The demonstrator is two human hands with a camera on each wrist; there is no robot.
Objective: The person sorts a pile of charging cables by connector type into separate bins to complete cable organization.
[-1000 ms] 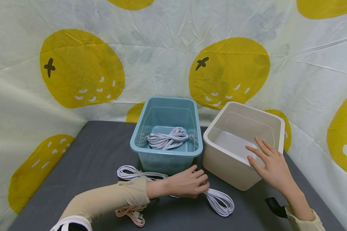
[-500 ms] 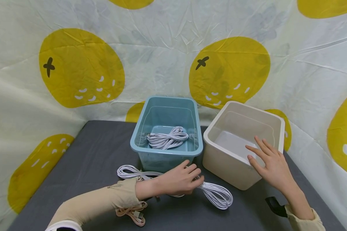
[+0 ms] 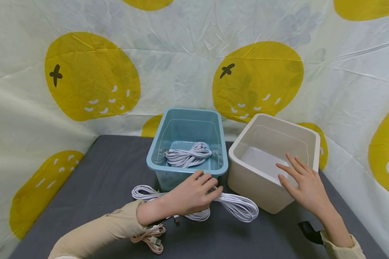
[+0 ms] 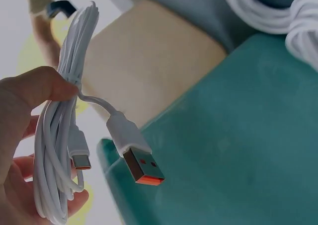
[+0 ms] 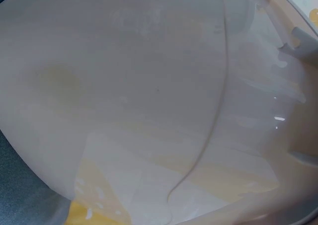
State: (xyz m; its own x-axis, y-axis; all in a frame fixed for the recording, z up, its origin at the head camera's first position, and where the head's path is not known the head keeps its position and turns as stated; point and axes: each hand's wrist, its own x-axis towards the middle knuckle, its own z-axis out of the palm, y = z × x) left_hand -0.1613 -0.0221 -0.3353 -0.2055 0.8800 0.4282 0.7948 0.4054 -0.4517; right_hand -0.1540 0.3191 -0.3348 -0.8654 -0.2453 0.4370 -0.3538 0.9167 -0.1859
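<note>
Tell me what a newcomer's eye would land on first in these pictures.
Probably the big, rounded yellow shapes printed on the pale, wrinkled fabric backdrop. Next, the glossy blue plastic bin in the middle of the head view, a coiled white cable inside it, and the beige plastic bin to its right. Then the left hand, holding another looped white cable in front of the blue bin.

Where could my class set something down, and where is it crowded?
Two bare patches of dark-grey tabletop: left of the rectangular blue plastic bin, and nearer the person, between the coiled peach cable and beige right sleeve. The boxy beige plastic bin shows bare floor. Crowded: before the blue bin, where coiled white cable lies near the left hand.
</note>
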